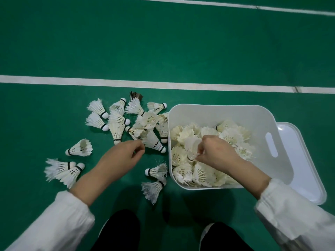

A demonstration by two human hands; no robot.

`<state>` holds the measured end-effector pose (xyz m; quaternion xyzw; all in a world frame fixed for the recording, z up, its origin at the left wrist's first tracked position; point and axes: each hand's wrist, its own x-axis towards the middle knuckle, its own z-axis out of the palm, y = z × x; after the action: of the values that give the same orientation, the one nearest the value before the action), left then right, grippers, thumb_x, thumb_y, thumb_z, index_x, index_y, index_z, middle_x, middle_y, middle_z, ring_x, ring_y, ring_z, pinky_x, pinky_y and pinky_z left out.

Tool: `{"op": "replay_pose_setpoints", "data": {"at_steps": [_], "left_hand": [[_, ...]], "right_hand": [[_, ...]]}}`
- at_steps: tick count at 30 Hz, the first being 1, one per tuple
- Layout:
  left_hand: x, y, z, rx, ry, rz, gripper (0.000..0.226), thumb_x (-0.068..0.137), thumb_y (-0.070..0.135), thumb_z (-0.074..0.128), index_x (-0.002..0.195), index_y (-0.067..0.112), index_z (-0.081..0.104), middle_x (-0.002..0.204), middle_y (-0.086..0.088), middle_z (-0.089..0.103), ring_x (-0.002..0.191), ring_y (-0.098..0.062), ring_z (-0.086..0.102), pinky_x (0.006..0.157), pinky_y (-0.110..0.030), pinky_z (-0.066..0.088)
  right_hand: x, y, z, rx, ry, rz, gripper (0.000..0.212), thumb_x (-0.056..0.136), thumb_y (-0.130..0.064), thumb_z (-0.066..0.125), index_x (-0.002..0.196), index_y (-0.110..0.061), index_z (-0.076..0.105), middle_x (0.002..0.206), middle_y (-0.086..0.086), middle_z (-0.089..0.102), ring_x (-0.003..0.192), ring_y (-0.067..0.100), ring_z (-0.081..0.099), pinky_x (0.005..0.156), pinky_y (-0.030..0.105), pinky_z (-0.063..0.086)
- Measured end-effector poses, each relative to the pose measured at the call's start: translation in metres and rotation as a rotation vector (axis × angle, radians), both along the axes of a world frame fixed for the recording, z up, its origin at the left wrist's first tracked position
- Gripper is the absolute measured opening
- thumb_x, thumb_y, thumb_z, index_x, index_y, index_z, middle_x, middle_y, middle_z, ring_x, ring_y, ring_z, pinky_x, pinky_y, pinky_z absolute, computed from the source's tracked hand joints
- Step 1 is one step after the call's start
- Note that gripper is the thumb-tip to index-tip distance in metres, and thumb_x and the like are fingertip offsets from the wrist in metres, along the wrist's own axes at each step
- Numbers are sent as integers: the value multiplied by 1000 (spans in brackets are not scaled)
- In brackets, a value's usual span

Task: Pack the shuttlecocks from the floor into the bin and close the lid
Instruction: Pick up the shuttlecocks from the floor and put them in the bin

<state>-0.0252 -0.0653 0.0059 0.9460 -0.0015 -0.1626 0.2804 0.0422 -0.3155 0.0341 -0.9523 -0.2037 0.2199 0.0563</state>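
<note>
Several white feather shuttlecocks [116, 122] lie scattered on the green floor left of a white plastic bin [282, 142]. The bin holds a heap of shuttlecocks [199, 174]. My right hand [215, 151] is inside the bin, its fingertips pinching a shuttlecock [192, 145] near its cork. My left hand [121, 156] hovers over the floor with fingers curled, its fingertips pinching the feather edge of a shuttlecock [154, 142] lying next to the bin. The white lid [308, 174] lies flat on the floor, partly under the bin's right side.
A white court line [90, 81] runs across the floor behind the pile. Another line [235, 5] crosses the far top. My dark trouser legs and shoes [119, 230] are at the bottom edge. Single shuttlecocks [154, 189] lie just in front of the bin.
</note>
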Motion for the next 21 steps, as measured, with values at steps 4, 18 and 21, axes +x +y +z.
{"op": "replay_pose_setpoints", "data": {"at_steps": [4,18,21], "left_hand": [[1,-1,-1,-15,-27,-1,14,93,26,49,96,19,61,91,8,63,81,-8,57,75,-30,49],[-2,0,-15,25,0,-33,15,93,28,47,97,21,59,93,7,63,84,-11,57,77,-36,51],[-2,6,-18,37,16,-27,17,93,27,46,100,19,60,96,3,64,85,-14,57,78,-38,50]], "right_hand": [[8,-1,13,40,11,-83,18,82,-27,66,84,-9,69,93,3,63,72,13,53,61,25,39],[-8,2,2,29,-11,19,37,83,-46,55,115,-27,58,134,-4,41,109,14,50,78,28,47],[-6,23,29,235,-134,35,41,85,-50,40,111,-23,57,111,-8,53,79,8,48,56,15,30]]}}
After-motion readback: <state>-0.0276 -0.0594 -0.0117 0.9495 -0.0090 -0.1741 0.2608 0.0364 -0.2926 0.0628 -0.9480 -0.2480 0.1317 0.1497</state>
